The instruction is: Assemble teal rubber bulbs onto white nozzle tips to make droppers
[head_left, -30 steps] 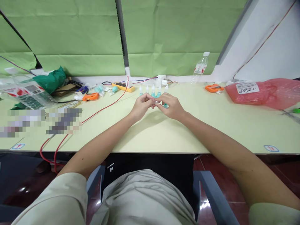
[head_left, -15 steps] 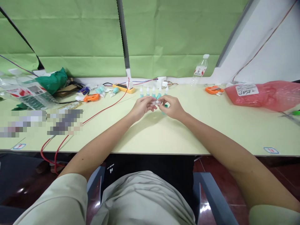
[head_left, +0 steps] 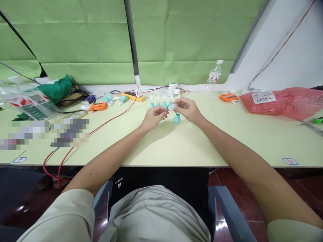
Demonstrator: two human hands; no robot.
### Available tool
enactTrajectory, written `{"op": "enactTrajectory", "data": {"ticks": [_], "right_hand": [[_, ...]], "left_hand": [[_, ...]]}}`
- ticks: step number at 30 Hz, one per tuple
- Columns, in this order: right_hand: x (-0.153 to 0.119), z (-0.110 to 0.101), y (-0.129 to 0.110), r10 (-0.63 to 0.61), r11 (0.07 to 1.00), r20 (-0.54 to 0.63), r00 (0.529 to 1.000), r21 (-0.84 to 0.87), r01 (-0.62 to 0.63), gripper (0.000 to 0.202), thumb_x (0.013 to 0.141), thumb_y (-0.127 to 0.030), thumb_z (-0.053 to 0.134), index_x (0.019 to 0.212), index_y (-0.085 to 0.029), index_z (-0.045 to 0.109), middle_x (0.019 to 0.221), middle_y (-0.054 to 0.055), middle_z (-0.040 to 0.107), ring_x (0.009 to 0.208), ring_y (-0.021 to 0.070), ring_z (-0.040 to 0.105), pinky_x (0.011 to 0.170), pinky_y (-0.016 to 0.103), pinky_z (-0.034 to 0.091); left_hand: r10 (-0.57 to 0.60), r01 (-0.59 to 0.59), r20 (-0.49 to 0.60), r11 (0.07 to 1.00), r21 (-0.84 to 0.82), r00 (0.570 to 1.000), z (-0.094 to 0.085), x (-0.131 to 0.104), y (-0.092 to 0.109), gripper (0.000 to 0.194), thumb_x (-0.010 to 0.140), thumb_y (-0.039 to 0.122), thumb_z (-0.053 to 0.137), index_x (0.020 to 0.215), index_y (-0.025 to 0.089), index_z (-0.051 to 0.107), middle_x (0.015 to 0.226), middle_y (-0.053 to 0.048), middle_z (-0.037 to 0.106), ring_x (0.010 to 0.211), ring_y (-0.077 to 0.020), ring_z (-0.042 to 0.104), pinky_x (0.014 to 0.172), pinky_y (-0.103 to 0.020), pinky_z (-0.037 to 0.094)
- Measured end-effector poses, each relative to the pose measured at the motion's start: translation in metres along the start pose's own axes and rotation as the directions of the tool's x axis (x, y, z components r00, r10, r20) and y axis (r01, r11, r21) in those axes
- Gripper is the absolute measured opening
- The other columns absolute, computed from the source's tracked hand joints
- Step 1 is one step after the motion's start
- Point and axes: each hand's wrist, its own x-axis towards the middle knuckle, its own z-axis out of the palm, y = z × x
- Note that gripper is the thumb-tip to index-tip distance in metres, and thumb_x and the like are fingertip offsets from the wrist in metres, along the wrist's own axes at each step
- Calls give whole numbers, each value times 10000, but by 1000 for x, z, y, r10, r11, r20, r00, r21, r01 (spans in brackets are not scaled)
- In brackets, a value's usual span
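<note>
A small clear-white piece [head_left: 172, 107] is pinched in the fingers of my right hand [head_left: 188, 109]. Just left of it is my left hand [head_left: 154, 117], its thumb and fingers curled near each other; whether anything small lies between them is hidden. Below my right fingertips a teal bulb-shaped bottle [head_left: 177, 118] stands upright on the table, its top open. Behind my hands several teal bottles with white pointed tips [head_left: 158, 100] stand in a row, partly covered by my fingers.
On the yellowish table [head_left: 161, 148], a yellow multimeter [head_left: 133, 96], orange tool [head_left: 98, 106] and large plastic bottles [head_left: 32, 101] lie left. A clear bottle [head_left: 214, 76], another orange tool [head_left: 229, 97] and a red bag [head_left: 282, 102] are right. A red cable [head_left: 112, 116] crosses the left side.
My hands have moved slightly apart, and the clear-white piece now sits with my right hand. The open teal bottle, mostly covered before, shows fully.
</note>
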Motion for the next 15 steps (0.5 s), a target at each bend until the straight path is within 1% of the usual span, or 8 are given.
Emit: {"op": "enactTrajectory", "data": {"ticks": [2,4,6,8,10,12,15], "right_hand": [[4,-16,-1,12,998,36,999,-69,-9,204,748,-283,772,902,-191,674,776,9,638,719,160,587,667,309,494],[6,-31,-2,26,985,77,997,-172,-12,179,725,-218,751,890,-185,691,781,6,627,721,154,570,665,300,475],[6,-42,-1,56,970,126,990,-240,-24,174,714,-176,714,887,-182,703,773,4,613,709,150,555,648,293,457],[5,-46,0,69,956,181,981,-294,-13,189,712,-153,680,895,-185,714,790,12,621,717,155,558,650,293,456],[4,-46,1,52,931,227,973,-364,35,207,715,-145,658,905,-193,727,823,23,641,741,167,573,671,300,465],[4,-44,2,22,894,256,966,-438,96,218,720,-146,646,909,-201,740,839,28,652,758,176,586,695,307,474],[4,-44,1,-11,844,274,962,-513,156,221,737,-162,643,923,-202,756,831,31,658,746,176,588,709,311,478]], "left_hand": [[33,-32,-5,990,139,999,7,-2,-7,221,838,306,698,996,154,675,1014,-88,710,910,-186,680,851,-356,539],[40,-36,-11,969,243,999,17,-3,-14,308,816,307,730,1077,162,651,1110,-107,695,1011,-210,665,905,-371,526],[8,-7,-4,960,281,1000,28,-1,-19,413,789,320,765,1146,166,625,1172,-127,680,1086,-236,649,933,-384,518],[-22,12,30,957,291,999,36,3,-24,449,779,329,776,1168,169,620,1196,-134,677,1114,-246,641,947,-385,512],[-46,22,75,954,299,996,41,8,-28,429,785,344,770,1151,170,630,1187,-125,683,1056,-232,652,919,-369,513],[-58,24,101,950,311,993,43,12,-32,406,797,376,758,1127,168,643,1139,-102,694,957,-206,652,866,-347,511],[-40,-5,133,945,327,990,44,17,-37,357,827,404,718,1085,163,668,1025,-60,697,864,-179,618,804,-320,486]]}}
